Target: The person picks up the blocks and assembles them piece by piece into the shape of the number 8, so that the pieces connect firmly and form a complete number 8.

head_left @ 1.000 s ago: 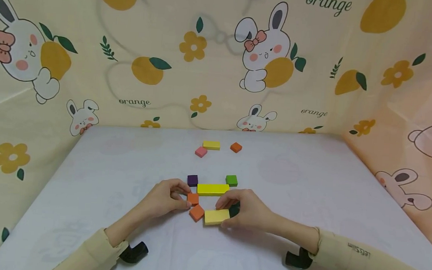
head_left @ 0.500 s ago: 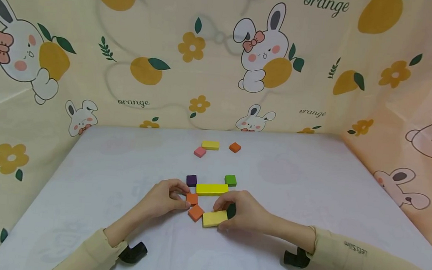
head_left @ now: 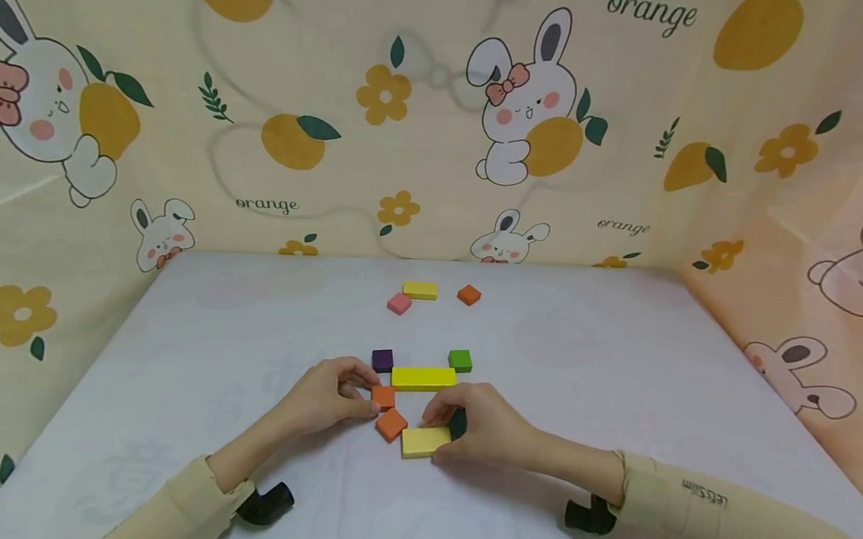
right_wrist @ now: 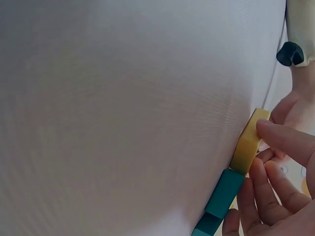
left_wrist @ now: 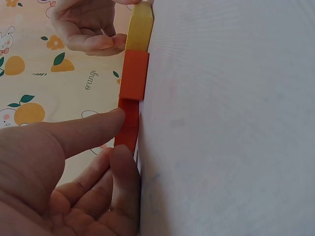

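My left hand [head_left: 327, 394] pinches a small orange block [head_left: 383, 396] between thumb and fingers. A second orange block [head_left: 391, 424], turned at an angle, sits just in front of it. To its right, my right hand [head_left: 493, 428] pinches a pale yellow rectangular block [head_left: 419, 442] lying flat on the table, near the orange corner. Partly hidden behind the right fingers is a dark green block [head_left: 458, 422]; the right wrist view shows a teal-green block [right_wrist: 225, 193] against the pale yellow one, with another beyond. A longer bright yellow block [head_left: 424, 378] lies behind both hands.
A purple block [head_left: 382, 360] and a light green block [head_left: 460, 360] stand near the bright yellow block's ends. Farther back lie a yellow block [head_left: 420, 290], a pink block [head_left: 399, 303] and an orange-red block [head_left: 469, 295]. A printed cloth [head_left: 325, 70] rises behind the white table [head_left: 248, 315].
My right hand has moved the pale yellow block slightly towards me and left, and its angle has shifted a little. The left hand stays at the orange block.
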`<action>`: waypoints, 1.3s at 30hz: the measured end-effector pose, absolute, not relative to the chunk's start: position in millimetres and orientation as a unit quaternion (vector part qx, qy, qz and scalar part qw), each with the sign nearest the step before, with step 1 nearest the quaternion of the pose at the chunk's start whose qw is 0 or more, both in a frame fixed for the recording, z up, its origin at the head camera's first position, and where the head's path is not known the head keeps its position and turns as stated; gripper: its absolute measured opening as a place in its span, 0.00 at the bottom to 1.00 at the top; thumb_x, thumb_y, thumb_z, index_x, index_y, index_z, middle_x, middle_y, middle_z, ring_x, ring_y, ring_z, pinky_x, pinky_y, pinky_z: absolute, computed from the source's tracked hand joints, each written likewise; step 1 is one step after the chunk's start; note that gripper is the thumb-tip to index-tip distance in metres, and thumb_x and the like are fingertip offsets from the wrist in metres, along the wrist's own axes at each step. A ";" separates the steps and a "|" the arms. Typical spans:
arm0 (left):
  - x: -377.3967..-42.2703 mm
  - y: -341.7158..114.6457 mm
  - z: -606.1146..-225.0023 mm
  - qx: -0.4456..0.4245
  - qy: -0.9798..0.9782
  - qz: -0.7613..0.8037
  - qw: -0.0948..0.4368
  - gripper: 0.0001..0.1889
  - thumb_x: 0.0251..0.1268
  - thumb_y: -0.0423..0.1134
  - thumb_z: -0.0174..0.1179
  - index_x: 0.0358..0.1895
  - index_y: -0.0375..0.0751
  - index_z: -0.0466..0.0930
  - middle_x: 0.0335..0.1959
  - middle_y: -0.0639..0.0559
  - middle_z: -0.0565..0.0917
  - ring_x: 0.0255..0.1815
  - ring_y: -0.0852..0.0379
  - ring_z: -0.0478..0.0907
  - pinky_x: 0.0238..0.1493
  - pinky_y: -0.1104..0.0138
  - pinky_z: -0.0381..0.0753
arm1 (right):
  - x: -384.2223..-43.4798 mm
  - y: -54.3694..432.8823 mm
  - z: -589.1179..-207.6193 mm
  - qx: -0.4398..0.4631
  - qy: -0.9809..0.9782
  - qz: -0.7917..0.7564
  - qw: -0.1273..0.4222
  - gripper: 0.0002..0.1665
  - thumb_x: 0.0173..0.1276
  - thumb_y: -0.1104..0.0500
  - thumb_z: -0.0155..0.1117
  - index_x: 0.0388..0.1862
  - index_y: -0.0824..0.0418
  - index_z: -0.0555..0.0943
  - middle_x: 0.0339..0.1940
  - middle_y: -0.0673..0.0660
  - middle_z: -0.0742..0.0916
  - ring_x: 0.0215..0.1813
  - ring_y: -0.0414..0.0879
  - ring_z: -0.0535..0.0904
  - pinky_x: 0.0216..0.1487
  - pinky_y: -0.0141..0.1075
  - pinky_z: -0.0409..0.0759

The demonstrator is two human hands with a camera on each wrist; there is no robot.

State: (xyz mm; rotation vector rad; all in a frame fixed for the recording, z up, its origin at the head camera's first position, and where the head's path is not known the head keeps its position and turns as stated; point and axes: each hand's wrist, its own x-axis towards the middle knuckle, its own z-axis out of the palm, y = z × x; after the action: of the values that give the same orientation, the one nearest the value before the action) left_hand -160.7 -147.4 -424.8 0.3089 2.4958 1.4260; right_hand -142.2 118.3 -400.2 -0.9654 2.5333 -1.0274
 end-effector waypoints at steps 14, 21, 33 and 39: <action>-160.0 -147.4 -422.8 0.100 0.855 0.493 0.122 0.18 0.52 0.37 0.75 0.47 0.41 0.81 0.41 0.54 0.83 0.33 0.56 0.79 0.35 0.65 0.80 | -143.0 118.1 -401.4 -0.328 0.872 -0.343 0.117 0.21 0.49 0.59 0.83 0.42 0.52 0.84 0.36 0.39 0.85 0.42 0.39 0.78 0.51 0.41 0.76; -157.9 -149.8 -416.6 0.101 0.846 0.513 0.109 0.19 0.52 0.40 0.75 0.46 0.42 0.81 0.44 0.52 0.84 0.29 0.53 0.79 0.29 0.63 0.79 | -140.6 119.3 -398.3 -0.285 0.876 -0.370 0.118 0.22 0.49 0.56 0.83 0.43 0.53 0.85 0.37 0.40 0.86 0.44 0.43 0.78 0.53 0.46 0.75; -140.2 -138.5 -405.6 0.127 0.853 0.497 0.096 0.14 0.49 0.41 0.78 0.36 0.44 0.83 0.36 0.54 0.84 0.23 0.50 0.77 0.25 0.61 0.79 | -140.9 123.1 -389.7 -0.270 0.855 -0.422 0.137 0.17 0.51 0.57 0.82 0.39 0.55 0.86 0.35 0.46 0.87 0.43 0.50 0.78 0.52 0.51 0.74; -134.1 -132.9 -406.4 0.149 0.860 0.482 0.082 0.14 0.47 0.40 0.79 0.34 0.45 0.83 0.34 0.57 0.85 0.32 0.53 0.78 0.31 0.61 0.79 | -142.2 122.3 -390.7 -0.283 0.849 -0.417 0.158 0.15 0.51 0.60 0.82 0.37 0.56 0.85 0.35 0.46 0.87 0.40 0.50 0.79 0.48 0.48 0.78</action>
State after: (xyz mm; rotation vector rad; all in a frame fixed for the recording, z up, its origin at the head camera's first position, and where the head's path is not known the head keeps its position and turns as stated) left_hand -134.1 -132.9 -406.4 0.4438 2.5685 1.4408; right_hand -142.2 122.3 -390.7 -0.8096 2.4297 -1.1917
